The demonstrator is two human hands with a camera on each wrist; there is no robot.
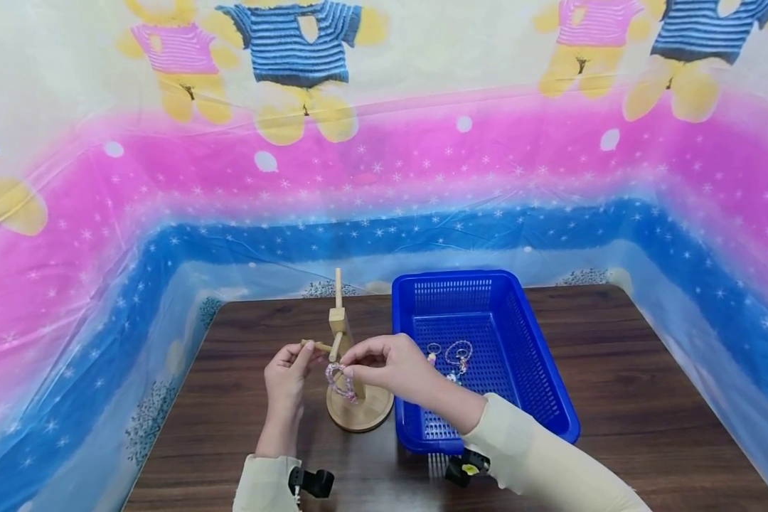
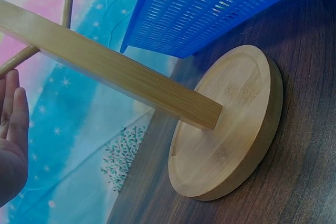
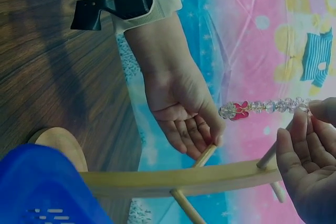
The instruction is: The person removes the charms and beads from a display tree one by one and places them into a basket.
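A wooden stand with several pegs rises from a round base (image 1: 358,416); its upright post (image 2: 131,80) leans across the left wrist view. My left hand (image 1: 286,377) pinches the end of a side peg (image 3: 207,156) between thumb and fingers. With thumb and fingertips, my right hand (image 1: 397,366) holds a bracelet (image 3: 270,106) of clear and pinkish beads with a red bow-shaped charm. The bracelet hangs close to the tip of the peg (image 1: 336,346) that points forward. Whether its loop is around that peg, I cannot tell.
To the right of the stand is a blue plastic basket (image 1: 537,341), its near left part under my right forearm. Inside lie several small trinkets, among them a beaded loop (image 1: 459,343). A dark wooden table (image 1: 621,398) bears everything, with a printed cloth (image 1: 422,185) behind.
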